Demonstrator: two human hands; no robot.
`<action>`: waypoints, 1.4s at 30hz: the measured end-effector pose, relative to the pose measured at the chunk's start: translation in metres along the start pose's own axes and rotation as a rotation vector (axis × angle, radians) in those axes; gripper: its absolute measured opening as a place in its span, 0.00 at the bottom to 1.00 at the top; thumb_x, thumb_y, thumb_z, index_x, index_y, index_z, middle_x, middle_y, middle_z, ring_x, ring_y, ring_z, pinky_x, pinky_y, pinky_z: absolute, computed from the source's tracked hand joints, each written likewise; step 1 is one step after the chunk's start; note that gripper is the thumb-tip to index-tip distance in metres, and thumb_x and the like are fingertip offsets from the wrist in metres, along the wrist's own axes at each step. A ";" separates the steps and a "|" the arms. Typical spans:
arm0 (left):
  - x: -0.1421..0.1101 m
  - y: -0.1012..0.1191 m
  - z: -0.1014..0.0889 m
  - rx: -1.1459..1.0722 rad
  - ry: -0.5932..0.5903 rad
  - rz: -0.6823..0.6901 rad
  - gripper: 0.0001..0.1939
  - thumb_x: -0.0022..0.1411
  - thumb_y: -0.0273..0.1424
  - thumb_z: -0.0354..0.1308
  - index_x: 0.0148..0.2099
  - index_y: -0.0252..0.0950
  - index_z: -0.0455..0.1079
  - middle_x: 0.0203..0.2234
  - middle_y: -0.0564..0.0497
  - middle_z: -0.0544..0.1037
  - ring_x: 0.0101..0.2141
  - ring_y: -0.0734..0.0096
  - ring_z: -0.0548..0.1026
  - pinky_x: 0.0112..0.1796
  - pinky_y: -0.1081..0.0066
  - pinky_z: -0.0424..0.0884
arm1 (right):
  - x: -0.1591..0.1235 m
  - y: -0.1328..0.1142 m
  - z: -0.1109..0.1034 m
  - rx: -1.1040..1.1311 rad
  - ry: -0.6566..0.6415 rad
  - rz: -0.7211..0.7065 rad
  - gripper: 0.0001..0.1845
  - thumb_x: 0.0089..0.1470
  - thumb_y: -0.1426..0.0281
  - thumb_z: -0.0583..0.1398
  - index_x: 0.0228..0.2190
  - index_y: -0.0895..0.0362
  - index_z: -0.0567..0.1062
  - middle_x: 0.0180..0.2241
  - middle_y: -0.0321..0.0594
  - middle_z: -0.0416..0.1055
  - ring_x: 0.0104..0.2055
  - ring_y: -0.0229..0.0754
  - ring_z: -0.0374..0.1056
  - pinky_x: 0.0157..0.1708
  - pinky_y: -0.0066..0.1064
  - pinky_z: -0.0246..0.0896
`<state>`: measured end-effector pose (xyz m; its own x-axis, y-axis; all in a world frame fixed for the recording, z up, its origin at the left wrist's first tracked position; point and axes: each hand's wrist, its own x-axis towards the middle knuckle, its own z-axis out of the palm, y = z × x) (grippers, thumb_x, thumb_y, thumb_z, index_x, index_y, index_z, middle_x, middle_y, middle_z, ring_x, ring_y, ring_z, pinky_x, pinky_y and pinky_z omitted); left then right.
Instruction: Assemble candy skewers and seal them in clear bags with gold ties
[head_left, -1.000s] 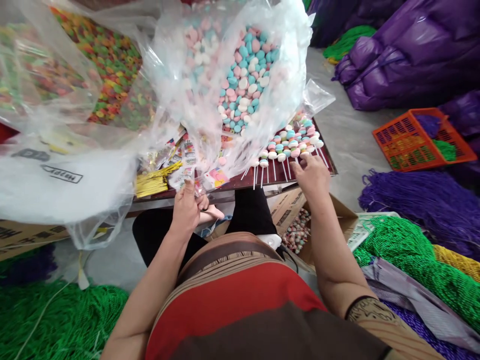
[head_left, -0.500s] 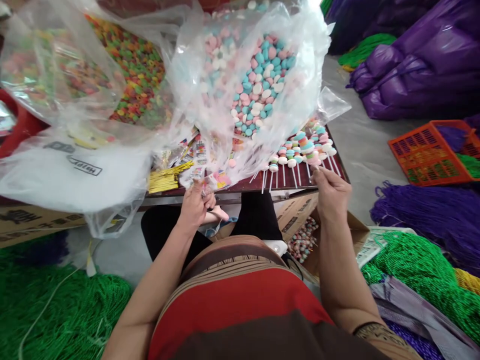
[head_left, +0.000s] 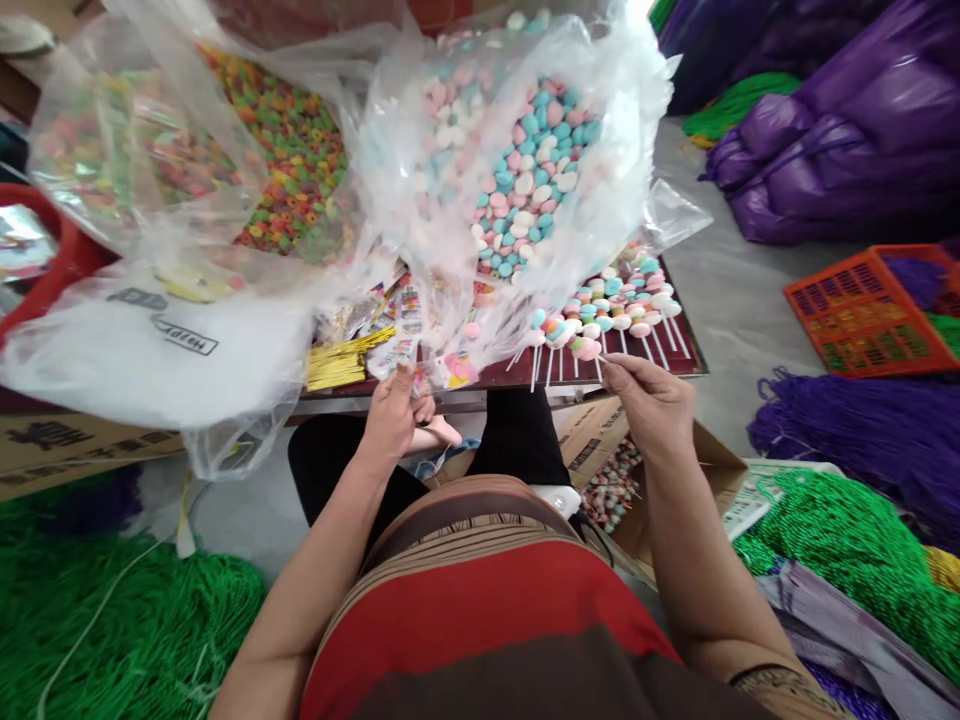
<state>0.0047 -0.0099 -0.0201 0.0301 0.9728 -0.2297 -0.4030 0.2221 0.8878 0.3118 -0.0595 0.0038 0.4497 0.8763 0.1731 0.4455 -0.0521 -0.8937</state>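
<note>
My right hand (head_left: 651, 400) pinches the short white stick of a candy skewer (head_left: 585, 348), which tilts to the left over the table's front edge. Its round pieces are pink, white and orange. Behind it lie several more candy skewers (head_left: 637, 290) with their sticks pointing at me. My left hand (head_left: 391, 418) is closed on a small clear printed bag (head_left: 420, 384), partly hidden by the fingers. Close to that hand are a bundle of yellow twist ties (head_left: 341, 362) and several small printed bags (head_left: 405, 325) on the dark red table (head_left: 517, 374).
A big clear bag of pink, blue and white candies (head_left: 529, 190) stands at the back, beside one of colourful ring candies (head_left: 300, 170). A white plastic bag (head_left: 150, 340) overhangs the left edge. Below right are a cardboard box (head_left: 592, 440) and an orange crate (head_left: 847, 315).
My right hand has moved left and slightly down, tipping the candy skewer from upright to a leftward slant. My left hand stays almost in place with the small bag.
</note>
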 end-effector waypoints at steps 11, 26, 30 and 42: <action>0.024 0.005 -0.004 0.145 0.111 0.122 0.31 0.54 0.57 0.67 0.24 0.38 0.58 0.11 0.62 0.56 0.11 0.82 0.55 0.14 0.77 0.54 | 0.072 0.010 -0.087 -0.608 0.191 -0.023 0.18 0.55 0.68 0.58 0.39 0.58 0.87 0.35 0.48 0.85 0.36 0.49 0.78 0.40 0.36 0.69; 0.024 0.007 -0.001 0.122 0.113 0.134 0.31 0.53 0.55 0.70 0.22 0.37 0.58 0.10 0.62 0.56 0.11 0.83 0.56 0.15 0.77 0.59 | 0.107 0.000 -0.066 -0.935 0.000 -0.176 0.17 0.58 0.67 0.57 0.39 0.52 0.86 0.34 0.46 0.84 0.39 0.52 0.78 0.37 0.38 0.66; 0.024 0.009 0.000 0.095 0.106 0.135 0.31 0.48 0.56 0.72 0.22 0.37 0.61 0.10 0.62 0.57 0.10 0.82 0.57 0.14 0.76 0.59 | 0.107 0.000 -0.064 -0.907 0.030 -0.194 0.15 0.57 0.66 0.58 0.37 0.51 0.86 0.31 0.44 0.83 0.37 0.51 0.77 0.36 0.37 0.65; 0.023 0.007 -0.002 0.104 0.088 0.122 0.32 0.52 0.56 0.70 0.21 0.38 0.57 0.09 0.62 0.56 0.10 0.81 0.57 0.15 0.76 0.60 | 0.116 -0.005 -0.051 -1.036 -0.055 -0.157 0.17 0.60 0.65 0.56 0.34 0.55 0.85 0.33 0.49 0.82 0.37 0.52 0.75 0.37 0.39 0.62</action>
<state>0.0009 0.0140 -0.0198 -0.0953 0.9844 -0.1477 -0.3017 0.1128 0.9467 0.4016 0.0173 0.0493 0.3052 0.9278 0.2144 0.9523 -0.2979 -0.0666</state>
